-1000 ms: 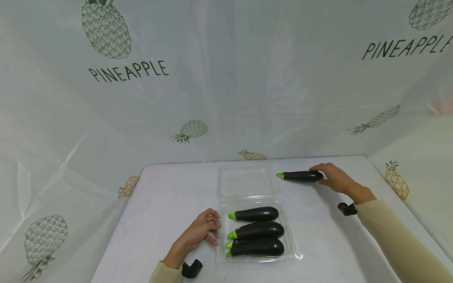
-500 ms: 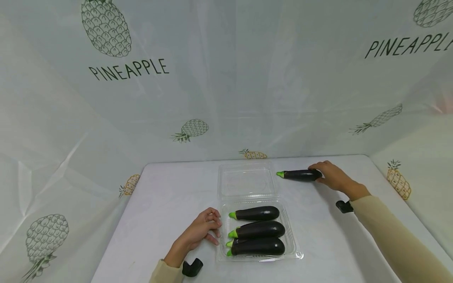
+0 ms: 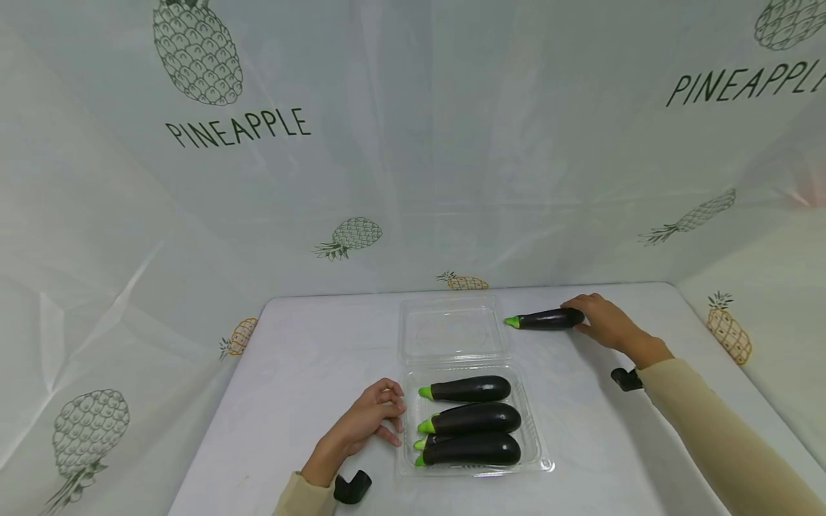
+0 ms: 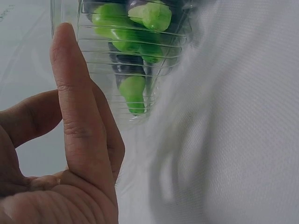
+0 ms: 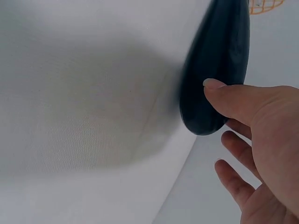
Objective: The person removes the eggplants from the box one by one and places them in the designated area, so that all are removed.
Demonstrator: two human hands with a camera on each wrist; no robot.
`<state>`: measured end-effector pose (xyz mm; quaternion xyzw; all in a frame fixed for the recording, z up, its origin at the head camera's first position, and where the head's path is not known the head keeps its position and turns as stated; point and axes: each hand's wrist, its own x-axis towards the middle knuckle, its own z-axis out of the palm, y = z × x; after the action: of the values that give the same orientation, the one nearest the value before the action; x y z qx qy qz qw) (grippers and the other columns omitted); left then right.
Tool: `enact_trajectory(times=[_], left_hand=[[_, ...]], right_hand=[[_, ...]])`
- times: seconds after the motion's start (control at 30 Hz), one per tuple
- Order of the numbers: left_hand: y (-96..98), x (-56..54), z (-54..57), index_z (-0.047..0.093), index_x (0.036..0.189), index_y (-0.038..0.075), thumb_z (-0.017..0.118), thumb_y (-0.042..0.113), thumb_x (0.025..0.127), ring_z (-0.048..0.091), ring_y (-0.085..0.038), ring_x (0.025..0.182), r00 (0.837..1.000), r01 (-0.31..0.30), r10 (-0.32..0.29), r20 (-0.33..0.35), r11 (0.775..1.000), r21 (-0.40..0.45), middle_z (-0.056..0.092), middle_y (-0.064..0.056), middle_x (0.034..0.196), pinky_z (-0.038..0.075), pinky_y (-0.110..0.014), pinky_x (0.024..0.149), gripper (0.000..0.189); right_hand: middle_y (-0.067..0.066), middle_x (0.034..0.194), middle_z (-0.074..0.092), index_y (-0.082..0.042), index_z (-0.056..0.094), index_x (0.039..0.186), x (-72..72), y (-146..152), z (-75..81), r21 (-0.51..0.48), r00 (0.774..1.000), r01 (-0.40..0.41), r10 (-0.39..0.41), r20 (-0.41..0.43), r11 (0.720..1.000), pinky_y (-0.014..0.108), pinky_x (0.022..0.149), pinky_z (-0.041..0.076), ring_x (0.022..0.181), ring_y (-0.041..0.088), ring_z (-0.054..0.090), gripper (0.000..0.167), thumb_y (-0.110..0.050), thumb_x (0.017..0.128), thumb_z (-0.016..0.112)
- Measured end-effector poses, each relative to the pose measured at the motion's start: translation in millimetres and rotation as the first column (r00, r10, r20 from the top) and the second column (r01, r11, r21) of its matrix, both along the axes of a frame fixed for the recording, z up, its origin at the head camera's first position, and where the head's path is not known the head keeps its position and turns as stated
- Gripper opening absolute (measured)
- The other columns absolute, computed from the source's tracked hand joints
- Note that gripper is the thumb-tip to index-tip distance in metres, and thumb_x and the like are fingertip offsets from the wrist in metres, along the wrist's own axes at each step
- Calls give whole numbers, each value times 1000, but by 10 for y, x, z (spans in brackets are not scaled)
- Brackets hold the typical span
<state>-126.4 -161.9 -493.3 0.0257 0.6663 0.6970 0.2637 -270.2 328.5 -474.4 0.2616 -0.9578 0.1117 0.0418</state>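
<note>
Nearest, over the bench (image 3: 310,351), the left hand (image 3: 368,417) has its fingers loosely curled and holds nothing; it stands at the left wall of a clear plastic tray (image 3: 532,423), contact not confirmed. The tray contains at least four dark eggplants (image 3: 477,418), lying with green stem ends toward that hand. Beyond, the hinged lid (image 3: 452,330) lies folded back. Just beside its right edge is the single eggplant (image 3: 542,319) outside the tray, stem end toward the lid. The right hand (image 3: 603,322) pinches its blunt end narrowly with the thumb, at least two fingers off it. Step in hand, as judged: picking up or setting down this eggplant; which cannot be determined. Lifting would call for a firmer grip, the stem end being unsupported; release, for easing the thumb away without rolling it.
</note>
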Motion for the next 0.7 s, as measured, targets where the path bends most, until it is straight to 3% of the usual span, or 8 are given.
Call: enact_trajectory(times=[0.4, 0.7], left_hand=[[-3, 4, 8, 45, 123, -4, 56, 2, 104, 62, -16, 70, 1000, 2, -2, -8, 1000, -9, 54, -5, 94, 62, -30, 54, 23], [1, -2, -7, 44, 123, -5, 56, 2, 104, 62, -15, 70, 1000, 11, -11, -8, 1000, -12, 55, -5, 94, 63, -30, 55, 23]], right_hand=[[30, 130, 65, 8, 66, 130, 145, -70, 94, -19, 1000, -2, 2, -14, 1000, 68, 100, 52, 121, 53, 58, 50, 8, 83, 83], [25, 128, 67, 4, 68, 128, 373, -281, 211, -39, 995, -59, 55, -87, 998, 66, 95, 55, 118, 50, 62, 52, 7, 79, 86]])
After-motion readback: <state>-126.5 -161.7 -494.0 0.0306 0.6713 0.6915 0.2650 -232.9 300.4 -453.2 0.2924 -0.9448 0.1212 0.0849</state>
